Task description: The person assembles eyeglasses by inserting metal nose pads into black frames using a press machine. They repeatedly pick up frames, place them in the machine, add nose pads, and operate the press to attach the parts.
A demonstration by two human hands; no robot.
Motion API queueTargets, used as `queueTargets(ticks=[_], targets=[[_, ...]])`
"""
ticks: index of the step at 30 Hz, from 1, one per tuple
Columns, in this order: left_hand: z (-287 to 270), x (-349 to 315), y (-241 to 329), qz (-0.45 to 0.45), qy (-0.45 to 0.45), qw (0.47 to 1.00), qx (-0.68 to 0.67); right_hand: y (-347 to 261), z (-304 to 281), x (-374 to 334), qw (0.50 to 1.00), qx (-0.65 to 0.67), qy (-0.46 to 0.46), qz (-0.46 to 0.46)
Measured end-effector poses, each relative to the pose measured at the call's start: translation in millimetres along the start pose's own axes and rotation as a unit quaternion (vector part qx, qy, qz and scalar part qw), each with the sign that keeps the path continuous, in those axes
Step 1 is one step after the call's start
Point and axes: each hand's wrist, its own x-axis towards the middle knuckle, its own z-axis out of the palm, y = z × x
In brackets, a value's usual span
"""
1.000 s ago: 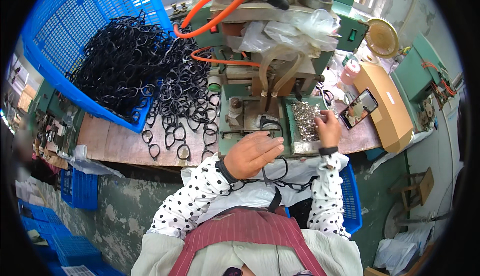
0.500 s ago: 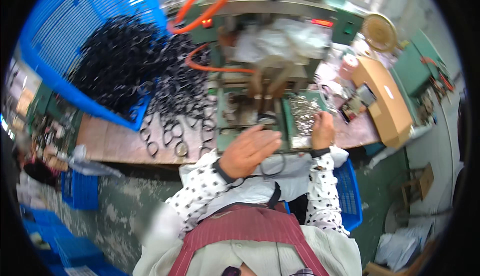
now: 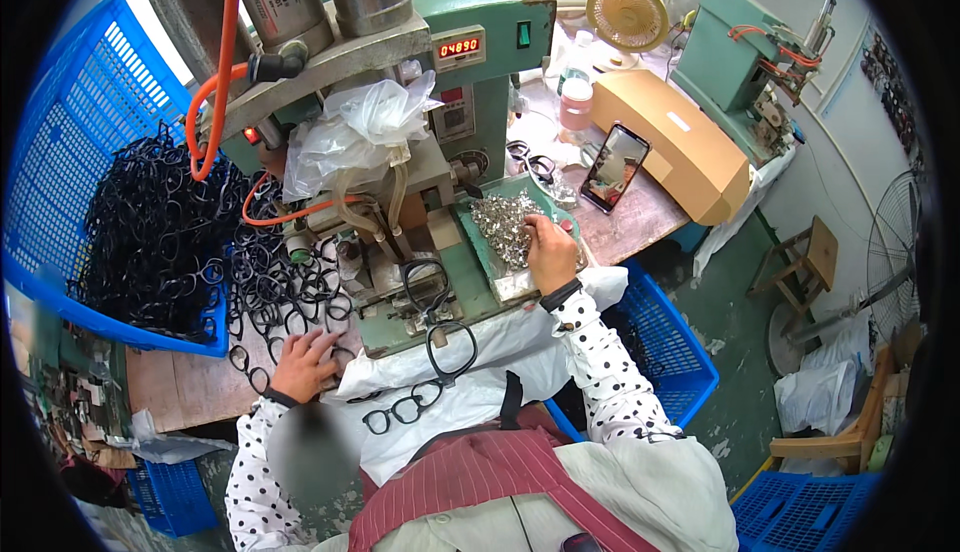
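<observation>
My left hand lies with fingers spread at the near edge of a pile of black glasses frames on the table. Whether it touches a frame, I cannot tell. My right hand reaches to a heap of small shiny metal parts in a green tray; its fingers are pinched, and what they hold is hidden. Between the hands, a black glasses frame sits at the green press, one rim over the fixture, the other hanging forward. Another black frame lies on the white cloth over my lap.
A large blue basket full of black frames leans at the left. Orange hoses and a plastic bag hang on the press. A phone and a cardboard box stand at right. Another blue basket is below my right arm.
My view has swung to the right. My left hand has moved from in front of the press to the frames at left, fingers now spread. My right hand stays at the metal parts.
</observation>
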Motion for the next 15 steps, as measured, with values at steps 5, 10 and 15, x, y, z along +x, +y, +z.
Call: queueTargets(ticks=[5,10,15], targets=[[9,16,-21,0.016,0.061,0.998,0.016,-2,1,-2,0.985,0.073,-0.058,0.145],[36,31,-24,-0.278,0.295,0.837,-0.367,-7,-9,7,0.996,-0.057,-0.047,-0.053],[44,70,6,-0.24,0.306,0.883,-0.265,-30,-3,19,0.997,0.031,-0.018,-0.066]])
